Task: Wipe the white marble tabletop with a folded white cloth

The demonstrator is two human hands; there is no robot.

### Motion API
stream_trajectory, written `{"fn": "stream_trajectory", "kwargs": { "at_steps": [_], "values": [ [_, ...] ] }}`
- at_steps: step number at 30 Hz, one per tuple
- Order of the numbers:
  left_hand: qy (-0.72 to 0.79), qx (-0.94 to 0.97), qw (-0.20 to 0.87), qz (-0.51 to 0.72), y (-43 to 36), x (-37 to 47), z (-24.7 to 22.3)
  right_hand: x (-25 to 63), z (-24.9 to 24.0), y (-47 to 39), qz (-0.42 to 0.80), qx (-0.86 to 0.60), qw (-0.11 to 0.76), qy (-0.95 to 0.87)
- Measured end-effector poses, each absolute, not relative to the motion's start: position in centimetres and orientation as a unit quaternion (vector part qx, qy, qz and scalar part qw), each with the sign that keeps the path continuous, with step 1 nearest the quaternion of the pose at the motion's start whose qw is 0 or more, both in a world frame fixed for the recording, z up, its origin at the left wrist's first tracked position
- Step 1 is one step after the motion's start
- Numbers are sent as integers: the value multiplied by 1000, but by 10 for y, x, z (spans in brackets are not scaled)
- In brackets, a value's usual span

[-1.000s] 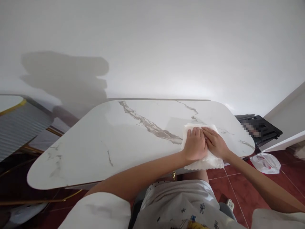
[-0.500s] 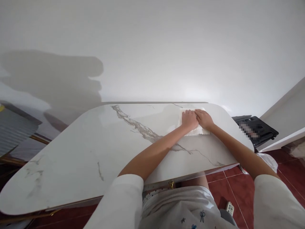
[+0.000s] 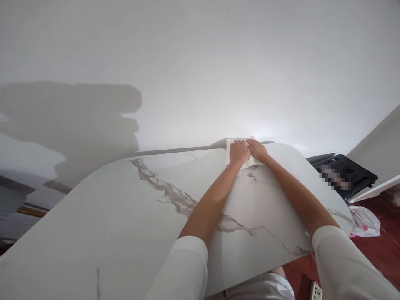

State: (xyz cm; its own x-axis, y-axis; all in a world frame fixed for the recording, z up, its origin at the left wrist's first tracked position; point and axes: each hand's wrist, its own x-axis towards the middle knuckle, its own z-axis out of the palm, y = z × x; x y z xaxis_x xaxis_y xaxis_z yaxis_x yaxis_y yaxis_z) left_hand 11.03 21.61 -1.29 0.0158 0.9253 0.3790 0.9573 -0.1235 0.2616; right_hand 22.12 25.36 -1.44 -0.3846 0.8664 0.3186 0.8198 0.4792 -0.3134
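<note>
A white cloth (image 3: pixel 253 163) with a ragged edge lies at the far edge of the marble-patterned white table (image 3: pixel 150 233). My left hand (image 3: pixel 240 151) presses down on the cloth, its fingers bent over it near the far edge. Right beside it, my right hand (image 3: pixel 257 150) bears on the cloth too, with its fingertips touching the left hand. Both arms are stretched forward across the tabletop. Part of the cloth is hidden under the hands.
A white wall (image 3: pixel 200 75) rises behind the table's far edge. To the right stands a black case (image 3: pixel 359 171), partly blurred out. A clear plastic bag (image 3: pixel 365 221) and a white power strip (image 3: pixel 316 291) are on the red tiled floor (image 3: pixel 387 246).
Both hands have pushed the cloth away from me to the table's far edge by the wall. The view has shifted, and my body leans farther over the table.
</note>
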Motion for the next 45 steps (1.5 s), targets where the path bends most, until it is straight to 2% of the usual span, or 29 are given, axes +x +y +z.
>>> {"fn": "stream_trajectory", "kwargs": {
  "at_steps": [9, 18, 45],
  "values": [
    [-661, -707, 39, -246, 230, 140, -15, 253, -20, 274, 76, -496, 234, -833],
    [-640, -725, 32, -253, 211, 155, -16, 272, -21, 253, 47, -503, 243, -828],
    [-639, -740, 40, -205, 29, 178, -8, 304, -29, 80, -7, -436, 235, -869]
  ]
}}
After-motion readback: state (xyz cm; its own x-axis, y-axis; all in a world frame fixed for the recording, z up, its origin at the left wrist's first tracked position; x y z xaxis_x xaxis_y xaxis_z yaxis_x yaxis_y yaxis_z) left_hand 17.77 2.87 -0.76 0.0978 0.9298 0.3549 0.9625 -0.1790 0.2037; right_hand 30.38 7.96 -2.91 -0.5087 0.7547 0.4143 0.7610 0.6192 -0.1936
